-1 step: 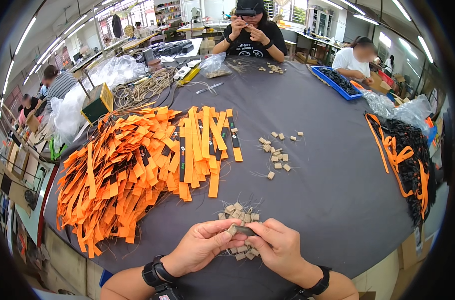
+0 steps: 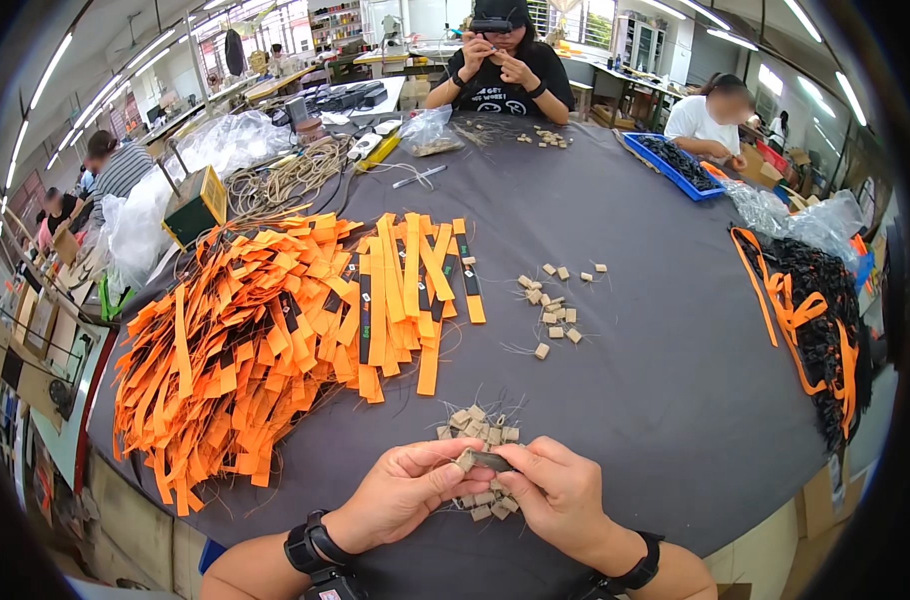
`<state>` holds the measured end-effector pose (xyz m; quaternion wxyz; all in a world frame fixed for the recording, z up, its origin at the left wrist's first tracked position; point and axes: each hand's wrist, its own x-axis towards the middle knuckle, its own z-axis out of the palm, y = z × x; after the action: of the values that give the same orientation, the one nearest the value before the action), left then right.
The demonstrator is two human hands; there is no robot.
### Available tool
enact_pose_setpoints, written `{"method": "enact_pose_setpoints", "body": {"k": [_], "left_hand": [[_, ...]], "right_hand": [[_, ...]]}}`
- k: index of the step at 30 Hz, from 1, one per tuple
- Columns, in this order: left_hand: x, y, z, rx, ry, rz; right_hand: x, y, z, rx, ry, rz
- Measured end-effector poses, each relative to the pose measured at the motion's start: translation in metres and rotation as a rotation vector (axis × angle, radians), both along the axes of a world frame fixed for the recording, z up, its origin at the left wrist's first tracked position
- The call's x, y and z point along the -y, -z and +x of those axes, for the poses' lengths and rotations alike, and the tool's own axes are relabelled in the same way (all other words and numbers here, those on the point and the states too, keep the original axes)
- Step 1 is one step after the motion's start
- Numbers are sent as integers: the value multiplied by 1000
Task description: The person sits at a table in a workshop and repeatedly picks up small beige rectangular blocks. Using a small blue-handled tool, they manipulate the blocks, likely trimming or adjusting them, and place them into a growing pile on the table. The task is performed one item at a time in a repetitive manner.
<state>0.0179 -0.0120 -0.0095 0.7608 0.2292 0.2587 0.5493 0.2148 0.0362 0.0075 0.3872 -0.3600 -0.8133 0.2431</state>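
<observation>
1. The landmark is the pile of orange strips (image 2: 245, 340), spread on the dark tablecloth (image 2: 675, 370); black strips show among the orange.
2. The left hand (image 2: 410, 490), right of the pile and nearer the wearer, has its thumb and fingers drawn together, pinching a small tan tab (image 2: 465, 459).
3. The right hand (image 2: 555, 495), farther right of the pile, is closed in a pinch around a dark flat piece (image 2: 493, 461). This reaches left to the tan tab; I cannot tell whether the two are joined.
4. The heap of tan tabs (image 2: 475, 425), with thin threads sticking out, sits just right of the pile's near end, partly hidden by the hands.
5. Looser tan tabs (image 2: 550, 312) lie right of the pile, well apart from it.
6. Beyond the pile are a bundle of cord (image 2: 290, 180), a green and yellow box (image 2: 195, 208) and a pen (image 2: 420, 177).
7. Far right of the pile lie black straps (image 2: 825, 310) with orange ones.
8. Beyond the pile, to its right, a co-worker (image 2: 515, 95) in a black shirt has both hands raised.
</observation>
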Motion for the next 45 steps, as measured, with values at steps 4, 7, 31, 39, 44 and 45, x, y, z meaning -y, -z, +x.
{"method": "enact_pose_setpoints", "body": {"k": [4, 7, 31, 39, 44, 45], "left_hand": [[0, -3, 1, -5, -7, 35], [0, -3, 0, -28, -31, 41], [0, 3, -2, -23, 19, 46], [2, -7, 4, -180, -47, 43], [4, -3, 10, -428, -27, 152], [4, -3, 10, -472, -26, 155]], "right_hand": [[2, -12, 3, 99, 7, 29], [2, -14, 1, 108, 0, 123], [3, -8, 0, 63, -45, 64], [4, -11, -5, -241, -24, -427], [6, -8, -4, -237, -145, -541], [6, -7, -3, -238, -139, -574]]}}
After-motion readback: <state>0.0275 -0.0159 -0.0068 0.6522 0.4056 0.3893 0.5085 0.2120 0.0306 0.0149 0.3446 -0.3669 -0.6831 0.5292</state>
